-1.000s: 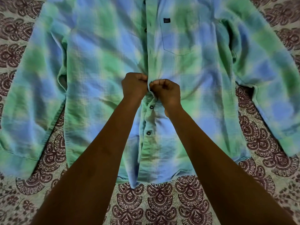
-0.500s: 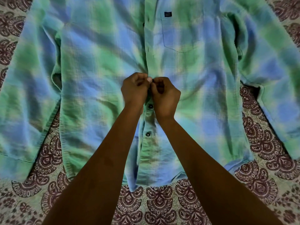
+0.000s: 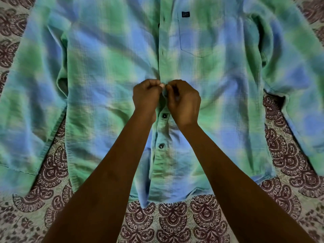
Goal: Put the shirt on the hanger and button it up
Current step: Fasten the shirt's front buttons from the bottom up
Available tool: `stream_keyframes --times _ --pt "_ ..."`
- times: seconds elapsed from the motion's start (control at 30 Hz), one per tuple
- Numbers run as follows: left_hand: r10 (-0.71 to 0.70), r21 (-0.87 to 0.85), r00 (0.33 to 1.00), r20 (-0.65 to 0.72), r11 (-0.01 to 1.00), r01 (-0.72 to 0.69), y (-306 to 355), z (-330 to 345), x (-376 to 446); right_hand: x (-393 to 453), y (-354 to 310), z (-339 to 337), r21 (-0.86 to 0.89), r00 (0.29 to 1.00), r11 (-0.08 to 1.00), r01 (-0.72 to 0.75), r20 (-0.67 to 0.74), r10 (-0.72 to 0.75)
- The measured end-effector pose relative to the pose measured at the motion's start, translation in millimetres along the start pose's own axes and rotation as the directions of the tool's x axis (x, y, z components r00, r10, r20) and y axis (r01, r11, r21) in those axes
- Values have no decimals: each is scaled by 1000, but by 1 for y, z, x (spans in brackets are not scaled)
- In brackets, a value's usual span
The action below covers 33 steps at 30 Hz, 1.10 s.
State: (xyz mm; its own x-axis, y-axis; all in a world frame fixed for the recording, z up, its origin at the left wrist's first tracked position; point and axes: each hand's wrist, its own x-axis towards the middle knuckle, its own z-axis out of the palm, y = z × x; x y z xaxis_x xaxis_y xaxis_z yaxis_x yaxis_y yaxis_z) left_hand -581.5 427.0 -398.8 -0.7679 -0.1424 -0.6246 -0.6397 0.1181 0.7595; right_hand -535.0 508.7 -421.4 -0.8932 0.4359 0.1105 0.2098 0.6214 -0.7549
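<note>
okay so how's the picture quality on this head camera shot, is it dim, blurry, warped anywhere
Head view: dim, soft light with no glare; the forearms read very dark. Head view: the plaid shirt looks smeared and soft, while the two dark buttons below the left hand and right hand stay fairly crisp. Head view: wide-angle bending bows the sleeves and the patterned bedsheet toward the edges.

A pale bedsheet printed with maroon fan-shaped paisley motifs covers the whole surface in view.
</note>
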Motion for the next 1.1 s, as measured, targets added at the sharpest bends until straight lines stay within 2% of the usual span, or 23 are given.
stream_keyframes --times 0.07,0.1,0.13,0.2,0.23,0.3,0.37,0.43,0.47,0.5,0.6,0.67,0.77,0.83,0.9,0.97,1.03,1.1 --pt "-186 -136 981 49 972 191 4 1 -1 -1 1 0 -119 993 986 115 -22 -119" --pt "-245 -153 966 76 955 255 5 1 -1 0 -1 -1 -127 992 984 122 -25 -126" --pt "-273 -148 957 95 947 285 5 0 0 1 -2 -1 -93 997 993 79 -19 -81" --pt "-247 -134 965 93 957 258 5 -3 3 10 -4 0 68 982 982 -177 86 171" --pt "-186 -110 980 75 975 193 4 -4 5 16 -6 -1 164 929 923 -347 196 315" --pt "79 90 996 36 993 -82 -1 -7 8 31 -9 -6 324 765 706 -629 417 491" --pt "356 360 933 47 865 -349 -6 -9 9 41 -11 -12 368 619 509 -778 589 520" --pt "484 490 871 82 741 -458 -10 -9 9 45 -10 -14 330 547 456 -826 660 514" --pt "497 510 863 89 722 -468 -10 -9 11 45 -7 -13 305 546 481 -822 662 514" --pt "486 521 870 86 722 -455 -9 -9 15 45 -4 -13 284 579 543 -790 637 510" --pt "485 477 874 19 764 -434 1 -10 30 49 3 -11 126 787 838 -531 439 433" --pt "489 403 872 -28 803 -438 15 -9 40 55 0 -9 63 863 913 -402 360 355" --pt "496 360 867 -56 820 -446 35 0 52 68 -10 0 -16 871 957 -289 412 269" --pt "475 314 879 -23 839 -445 44 5 61 77 -16 9 -119 885 977 -179 414 213" --pt "455 329 890 27 837 -438 48 9 71 87 -19 15 -188 896 971 -146 391 210" --pt "438 391 895 82 812 -433 48 13 78 96 -19 20 -181 903 967 -182 357 237" --pt "444 491 889 114 753 -439 45 15 81 100 -14 20 -122 907 953 -277 293 301" --pt "452 515 885 112 736 -440 42 16 81 101 -5 18 -69 897 924 -376 224 381"
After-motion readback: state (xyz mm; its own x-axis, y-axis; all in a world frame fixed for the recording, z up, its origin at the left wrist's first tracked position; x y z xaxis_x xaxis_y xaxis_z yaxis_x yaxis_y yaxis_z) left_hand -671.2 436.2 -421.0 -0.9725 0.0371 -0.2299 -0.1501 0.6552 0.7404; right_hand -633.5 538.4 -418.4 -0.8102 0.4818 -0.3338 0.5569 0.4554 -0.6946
